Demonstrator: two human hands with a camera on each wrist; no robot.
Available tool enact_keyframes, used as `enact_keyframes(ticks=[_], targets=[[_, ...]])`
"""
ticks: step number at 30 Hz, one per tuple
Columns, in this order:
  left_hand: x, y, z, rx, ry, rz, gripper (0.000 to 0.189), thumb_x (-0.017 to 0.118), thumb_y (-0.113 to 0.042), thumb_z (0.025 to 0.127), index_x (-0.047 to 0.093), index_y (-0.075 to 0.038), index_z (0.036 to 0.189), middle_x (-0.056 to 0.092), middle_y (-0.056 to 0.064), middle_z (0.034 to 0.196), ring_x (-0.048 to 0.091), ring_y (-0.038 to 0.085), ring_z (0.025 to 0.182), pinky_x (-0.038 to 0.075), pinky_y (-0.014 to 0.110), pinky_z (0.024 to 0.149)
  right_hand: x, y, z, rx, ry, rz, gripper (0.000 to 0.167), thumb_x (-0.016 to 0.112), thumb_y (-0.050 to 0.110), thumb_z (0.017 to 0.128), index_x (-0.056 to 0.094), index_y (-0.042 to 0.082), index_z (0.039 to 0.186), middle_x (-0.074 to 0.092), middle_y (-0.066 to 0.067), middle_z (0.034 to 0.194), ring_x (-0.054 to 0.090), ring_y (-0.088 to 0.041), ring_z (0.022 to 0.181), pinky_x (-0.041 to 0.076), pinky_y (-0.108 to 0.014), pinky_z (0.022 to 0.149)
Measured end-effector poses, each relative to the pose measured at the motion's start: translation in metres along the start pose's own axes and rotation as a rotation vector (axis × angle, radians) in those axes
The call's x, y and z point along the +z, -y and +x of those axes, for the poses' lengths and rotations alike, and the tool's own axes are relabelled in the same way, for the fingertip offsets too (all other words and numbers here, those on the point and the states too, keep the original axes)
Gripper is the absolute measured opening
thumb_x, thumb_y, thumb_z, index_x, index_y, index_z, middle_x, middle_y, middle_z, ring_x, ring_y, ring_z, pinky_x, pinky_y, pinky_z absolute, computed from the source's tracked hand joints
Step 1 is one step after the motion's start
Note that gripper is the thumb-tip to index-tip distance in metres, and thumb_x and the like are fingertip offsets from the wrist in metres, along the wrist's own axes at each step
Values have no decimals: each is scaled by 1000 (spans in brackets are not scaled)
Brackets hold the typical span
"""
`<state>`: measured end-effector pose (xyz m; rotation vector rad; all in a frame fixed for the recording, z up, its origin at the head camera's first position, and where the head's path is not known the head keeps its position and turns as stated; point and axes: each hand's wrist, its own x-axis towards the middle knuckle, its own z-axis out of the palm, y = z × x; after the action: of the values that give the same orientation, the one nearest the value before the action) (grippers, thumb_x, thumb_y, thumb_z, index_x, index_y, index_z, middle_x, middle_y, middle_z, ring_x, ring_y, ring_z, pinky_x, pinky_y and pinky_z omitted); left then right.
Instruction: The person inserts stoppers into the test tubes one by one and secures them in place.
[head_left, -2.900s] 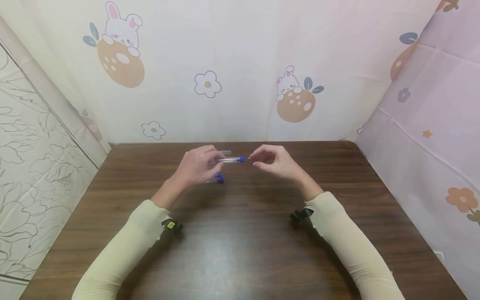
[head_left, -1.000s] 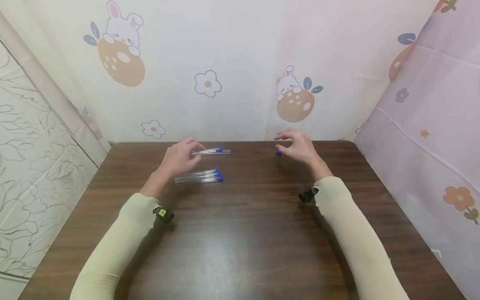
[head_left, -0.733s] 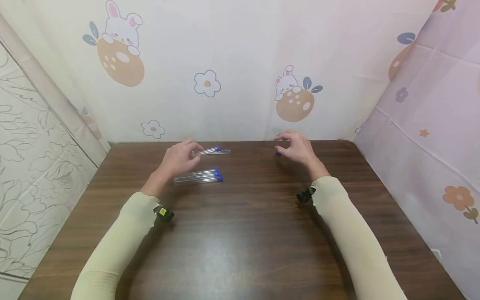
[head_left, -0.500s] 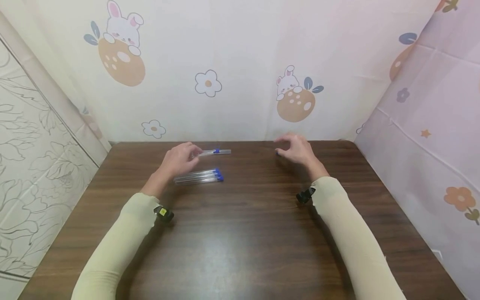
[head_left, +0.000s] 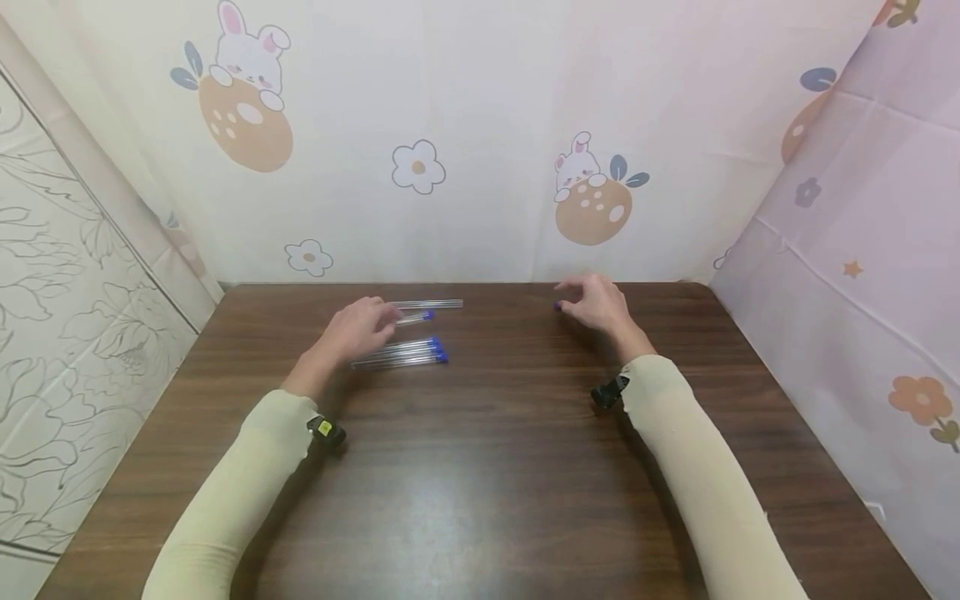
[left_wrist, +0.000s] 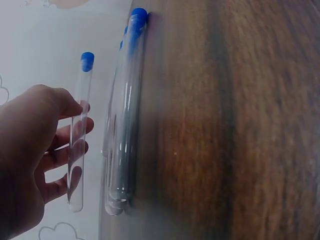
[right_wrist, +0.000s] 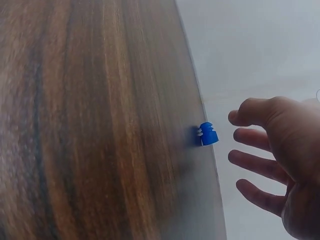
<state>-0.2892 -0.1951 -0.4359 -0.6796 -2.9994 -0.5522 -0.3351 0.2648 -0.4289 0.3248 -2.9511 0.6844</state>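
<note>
In my left hand (head_left: 363,327) a clear test tube (left_wrist: 76,165) with a blue stopper (left_wrist: 87,61) is pinched between thumb and fingers. Just nearer than that hand lie several stoppered test tubes (head_left: 399,355), side by side on the table; the left wrist view shows them beside the held tube. Behind it lies clear tubing without visible blue ends (head_left: 431,303), partly covered by the hand. Over on the right, my right hand (head_left: 600,304) hovers with fingers spread and holds nothing. A loose ribbed blue stopper (right_wrist: 208,135) lies on the table just short of its fingertips.
The brown wooden table (head_left: 480,467) reaches back to a printed curtain (head_left: 480,217) along its far edge. More curtain (head_left: 870,250) hangs at the right. A wrist camera sits on each sleeve cuff.
My hands were close together at the tube's stopper, then parted. The left hand has since brought the stoppered tube nearer, toward the stoppered group. My right hand moved right, to the loose stopper.
</note>
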Motion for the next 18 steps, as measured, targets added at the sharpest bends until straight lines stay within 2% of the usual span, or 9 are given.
enact_keyframes(ticks=[4, 5, 8, 11, 12, 15, 18], targets=[[4, 3, 1, -4, 32, 0, 36, 62, -18, 106, 78, -8, 137, 77, 19, 132, 71, 40, 122, 59, 63, 105, 2, 0, 0, 20, 3, -3, 36, 76, 20, 101, 80, 12, 137, 78, -21, 141, 75, -43, 118, 57, -64, 97], [11, 14, 5, 19, 29, -16, 37, 61, -23, 108, 78, -10, 137, 78, 16, 131, 72, 37, 122, 60, 60, 105, 3, 0, 0, 24, 5, -2, 36, 76, 20, 101, 80, 12, 137, 78, -21, 141, 75, -43, 119, 57, -64, 98], [20, 25, 10, 26, 36, -15, 36, 61, -25, 106, 80, -13, 134, 78, 14, 125, 72, 35, 116, 60, 61, 100, 5, -1, 1, 36, 11, 0, 35, 76, 19, 102, 80, 12, 136, 79, -21, 139, 76, -43, 120, 57, -65, 99], [40, 49, 22, 37, 19, 5, 34, 62, -28, 104, 81, -18, 131, 77, 9, 120, 71, 31, 107, 61, 56, 91, 8, -2, 2, 45, 13, -1, 34, 77, 18, 102, 81, 12, 135, 80, -21, 137, 77, -42, 118, 58, -64, 98], [40, 47, 22, 12, 22, 17, 34, 64, -26, 101, 82, -18, 129, 76, 9, 120, 71, 32, 106, 60, 58, 90, 9, -2, 2, 47, 16, -2, 34, 77, 18, 102, 81, 12, 135, 80, -21, 136, 77, -42, 118, 58, -64, 98], [53, 61, 28, 5, 17, 21, 35, 65, -29, 99, 83, -21, 128, 75, 6, 122, 70, 29, 106, 60, 56, 90, 10, -3, 3, 55, 25, -1, 33, 76, 17, 102, 81, 12, 134, 82, -21, 132, 78, -42, 119, 58, -65, 99], [50, 58, 25, -7, 32, 2, 34, 66, -29, 98, 83, -22, 127, 75, 6, 125, 71, 30, 112, 60, 59, 95, 11, -3, 4, 58, 38, -1, 33, 76, 17, 102, 82, 11, 133, 83, -20, 129, 78, -41, 120, 58, -65, 101]])
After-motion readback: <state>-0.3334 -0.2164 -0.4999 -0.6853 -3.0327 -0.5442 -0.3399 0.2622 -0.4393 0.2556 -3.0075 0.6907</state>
